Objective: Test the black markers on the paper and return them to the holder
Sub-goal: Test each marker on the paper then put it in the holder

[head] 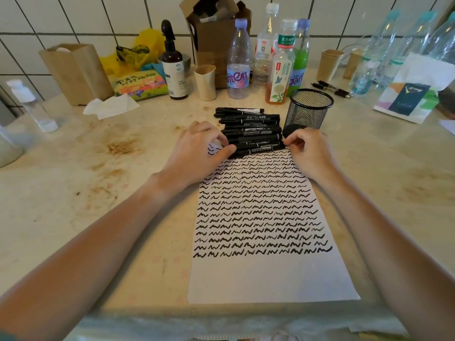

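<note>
Head view shows black plastic markers [251, 130] stacked on the white squiggle-covered paper [261, 274], beside the black mesh holder [310, 108] on the stained beige desk [98, 193]. Left hand [197, 153] and right hand [310, 153] each pinch an end of the nearest marker; lifting it level should avoid toppling the pile.

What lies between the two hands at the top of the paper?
In the head view, the stack of black markers spans the gap; the left hand and right hand each grip an end of the nearest marker.
</note>
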